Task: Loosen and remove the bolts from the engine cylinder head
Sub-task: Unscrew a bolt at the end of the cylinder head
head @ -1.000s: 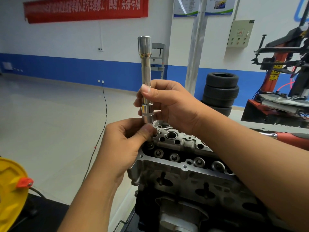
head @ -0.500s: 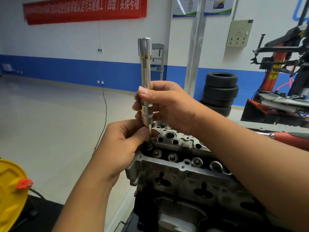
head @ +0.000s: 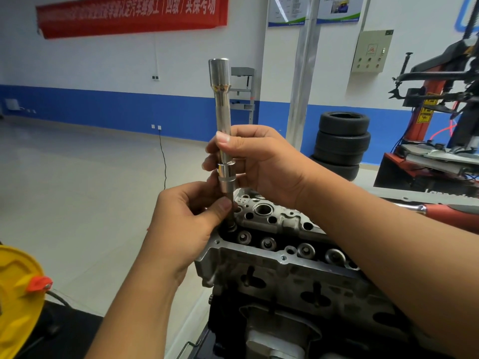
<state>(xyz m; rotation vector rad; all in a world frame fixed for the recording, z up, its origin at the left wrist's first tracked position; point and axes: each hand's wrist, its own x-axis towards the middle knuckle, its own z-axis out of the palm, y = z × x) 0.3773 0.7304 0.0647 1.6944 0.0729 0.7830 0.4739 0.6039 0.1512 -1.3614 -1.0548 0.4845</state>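
A grey aluminium cylinder head (head: 282, 265) sits on the engine block at lower centre, with valve springs and bolt holes along its top. A long chrome socket extension (head: 222, 110) stands upright over the head's far left corner, a socket fitted at its lower end. My right hand (head: 261, 164) grips the extension just above that socket. Below the socket a dark bolt shank (head: 230, 218) rises out of its hole, and my left hand (head: 186, 218) pinches it with thumb and fingers. The bolt's head is hidden inside the socket.
A red-handled wrench (head: 445, 209) lies behind my right forearm. A yellow reel (head: 15, 296) with an orange knob sits at lower left. Stacked tyres (head: 342, 143) and a red tyre machine (head: 440, 120) stand at the back right. Bare floor (head: 77, 190) lies to the left.
The extension and socket have risen a little, drawing more of the bolt shank out of its hole. My left thumb stays on the shank.
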